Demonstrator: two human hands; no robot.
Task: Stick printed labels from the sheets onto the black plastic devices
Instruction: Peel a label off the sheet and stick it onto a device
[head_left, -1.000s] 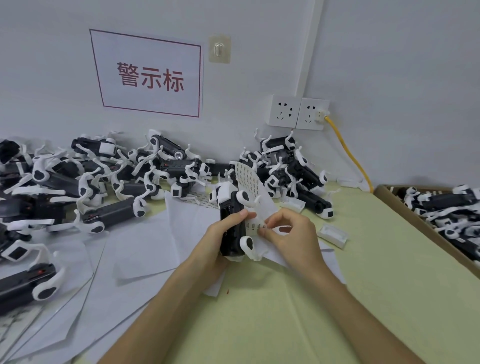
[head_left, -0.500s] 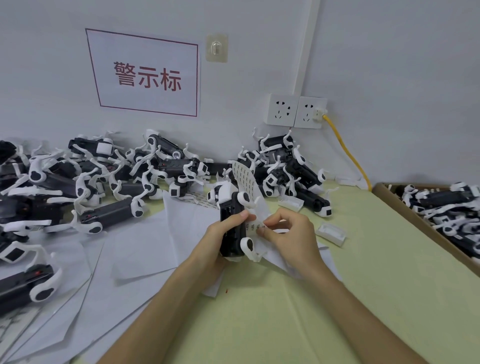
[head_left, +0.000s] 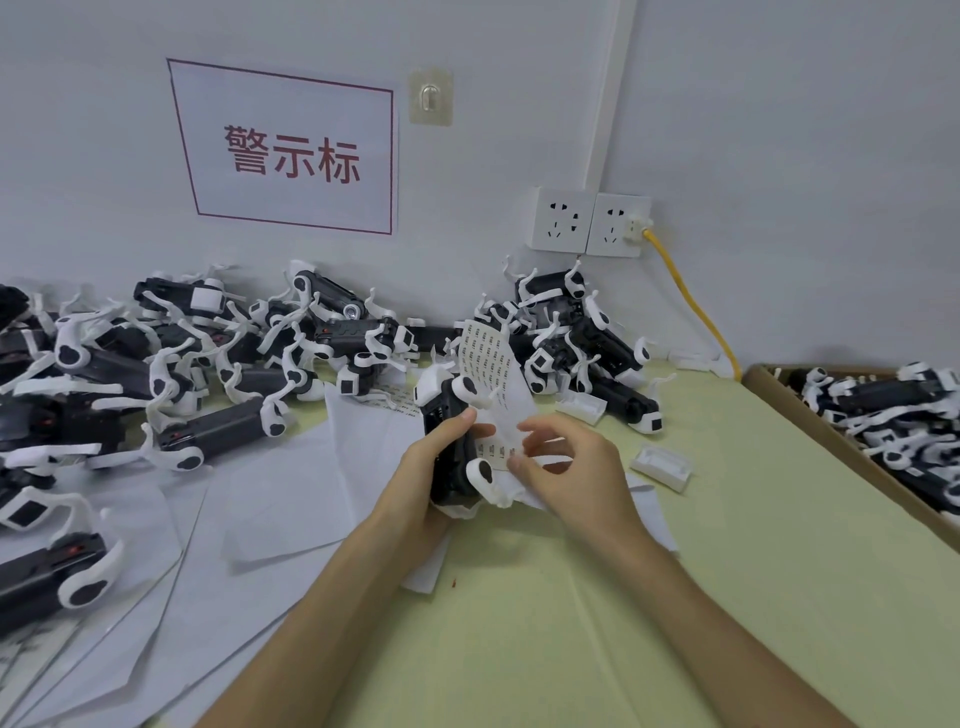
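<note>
— While your left hand (head_left: 426, 470) grips the white-clipped black plastic device (head_left: 440, 410), which way does it point?
— Lengthwise toward the wall, over the green table (head_left: 727, 519). Your right hand (head_left: 576, 467) curls at the white label sheet (head_left: 493, 364) beside it; pinching unclear. Device heaps (head_left: 597, 343) behind.

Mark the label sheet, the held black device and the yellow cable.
label sheet (head_left: 491, 358), head view, printed upper part.
held black device (head_left: 451, 483), head view, lower black body.
yellow cable (head_left: 695, 306), head view, middle stretch by wall.

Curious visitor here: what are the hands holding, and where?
Left hand grips the black device round its middle. Right hand picks at the lower part of the label sheet; hold unclear.
</note>
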